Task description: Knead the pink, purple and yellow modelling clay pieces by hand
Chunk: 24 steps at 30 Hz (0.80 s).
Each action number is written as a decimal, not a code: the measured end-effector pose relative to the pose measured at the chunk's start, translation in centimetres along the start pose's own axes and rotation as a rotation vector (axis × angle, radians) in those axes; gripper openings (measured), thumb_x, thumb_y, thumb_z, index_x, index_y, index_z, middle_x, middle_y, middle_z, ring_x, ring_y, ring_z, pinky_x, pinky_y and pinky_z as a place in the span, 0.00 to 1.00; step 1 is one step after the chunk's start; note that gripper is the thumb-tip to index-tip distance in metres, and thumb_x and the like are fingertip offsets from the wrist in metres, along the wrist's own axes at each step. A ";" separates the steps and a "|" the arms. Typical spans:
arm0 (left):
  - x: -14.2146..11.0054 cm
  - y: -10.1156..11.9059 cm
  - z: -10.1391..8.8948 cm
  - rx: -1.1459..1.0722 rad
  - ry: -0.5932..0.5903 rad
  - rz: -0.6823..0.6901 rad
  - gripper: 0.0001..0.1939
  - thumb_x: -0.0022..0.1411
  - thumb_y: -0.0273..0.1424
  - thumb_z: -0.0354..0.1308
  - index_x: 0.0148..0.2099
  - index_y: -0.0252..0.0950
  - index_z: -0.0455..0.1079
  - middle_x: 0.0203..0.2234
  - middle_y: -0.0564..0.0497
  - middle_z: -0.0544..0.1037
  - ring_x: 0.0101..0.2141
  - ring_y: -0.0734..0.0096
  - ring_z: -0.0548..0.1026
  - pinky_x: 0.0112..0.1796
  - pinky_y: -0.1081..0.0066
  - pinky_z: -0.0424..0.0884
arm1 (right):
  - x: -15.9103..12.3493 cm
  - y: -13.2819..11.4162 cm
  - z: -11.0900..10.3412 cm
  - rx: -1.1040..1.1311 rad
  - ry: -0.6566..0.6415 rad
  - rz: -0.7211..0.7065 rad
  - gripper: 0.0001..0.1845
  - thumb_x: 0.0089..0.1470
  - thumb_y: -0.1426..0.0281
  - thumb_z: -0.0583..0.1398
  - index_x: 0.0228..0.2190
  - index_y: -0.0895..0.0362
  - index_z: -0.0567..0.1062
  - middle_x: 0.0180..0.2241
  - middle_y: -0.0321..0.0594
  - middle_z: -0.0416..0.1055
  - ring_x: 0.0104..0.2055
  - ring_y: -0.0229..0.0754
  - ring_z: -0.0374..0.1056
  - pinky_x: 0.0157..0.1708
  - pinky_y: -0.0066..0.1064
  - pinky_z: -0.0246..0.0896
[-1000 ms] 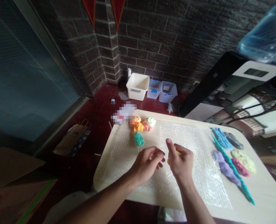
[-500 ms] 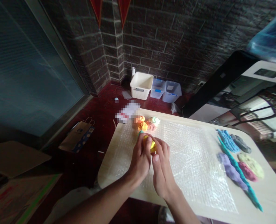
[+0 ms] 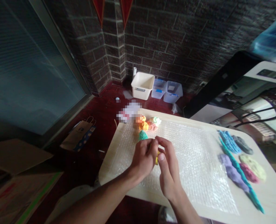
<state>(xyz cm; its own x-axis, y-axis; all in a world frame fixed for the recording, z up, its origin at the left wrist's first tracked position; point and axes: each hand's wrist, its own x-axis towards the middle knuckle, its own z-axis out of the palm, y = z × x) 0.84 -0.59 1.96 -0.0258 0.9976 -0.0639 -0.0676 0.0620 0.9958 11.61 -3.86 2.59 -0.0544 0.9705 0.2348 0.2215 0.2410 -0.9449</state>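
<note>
A lump of yellow modelling clay (image 3: 156, 159) shows in the gap between my two hands, mostly covered by fingers. My left hand (image 3: 143, 158) is curled closed around its left side, knuckles up. From the right, my right hand (image 3: 170, 168) pinches it with bent fingers and thumb. Just beyond my left hand lies a green clay lump (image 3: 142, 135). Farther back sit orange clay lumps (image 3: 143, 126), a salmon lump (image 3: 152, 126) and a pale green lump (image 3: 156, 120). Under the hands, bubble wrap (image 3: 194, 161) covers much of the table.
On the table's right side lie a long teal clay roll (image 3: 239, 171), blue clay (image 3: 230, 142), grey clay (image 3: 242, 144), purple clay (image 3: 233, 174) and yellow-green clay (image 3: 254, 166). Behind the table, a cream bin (image 3: 141, 92) stands beside clear boxes (image 3: 172, 95). A paper bag (image 3: 76, 135) rests on the floor.
Both hands have shifted slightly right and nearer to me. The yellow clay has turned and is more hidden, while the green lump behind my left hand has come into fuller view.
</note>
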 end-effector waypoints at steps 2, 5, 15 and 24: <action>0.2 -0.5 -0.1 -0.030 0.063 -0.010 0.19 0.72 0.42 0.54 0.30 0.37 0.70 0.24 0.52 0.76 0.28 0.69 0.72 0.30 0.71 0.65 | 0.2 0.0 -0.1 -0.020 0.044 0.040 0.22 0.69 0.54 0.58 0.58 0.50 0.71 0.58 0.49 0.70 0.57 0.53 0.71 0.51 0.45 0.72; 0.4 -1.0 -0.4 -0.046 0.162 -0.006 0.21 0.72 0.46 0.55 0.31 0.38 0.68 0.25 0.53 0.74 0.28 0.70 0.70 0.32 0.71 0.65 | 0.7 0.2 -0.5 -0.061 0.033 0.148 0.20 0.64 0.53 0.64 0.49 0.53 0.75 0.46 0.47 0.77 0.44 0.49 0.76 0.37 0.37 0.73; 0.3 -0.1 -0.6 0.155 0.104 0.086 0.23 0.74 0.43 0.51 0.27 0.38 0.62 0.19 0.56 0.66 0.23 0.72 0.64 0.28 0.69 0.58 | 0.5 0.6 -0.8 0.144 -0.277 0.298 0.25 0.71 0.49 0.54 0.31 0.55 0.69 0.23 0.32 0.65 0.22 0.34 0.60 0.22 0.27 0.56; 0.7 0.2 -0.5 -0.209 0.067 -0.264 0.22 0.69 0.51 0.52 0.39 0.37 0.71 0.24 0.53 0.72 0.22 0.69 0.70 0.21 0.72 0.62 | 0.8 1.5 -1.1 0.342 -0.214 0.299 0.22 0.71 0.53 0.58 0.31 0.57 0.74 0.26 0.35 0.69 0.25 0.34 0.62 0.24 0.26 0.57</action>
<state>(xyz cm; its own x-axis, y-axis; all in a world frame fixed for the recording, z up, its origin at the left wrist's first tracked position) 0.29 0.15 2.11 -0.0451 0.9432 -0.3292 -0.2839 0.3038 0.9095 13.02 -2.67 1.61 -0.2438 0.9669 -0.0755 -0.0716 -0.0956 -0.9928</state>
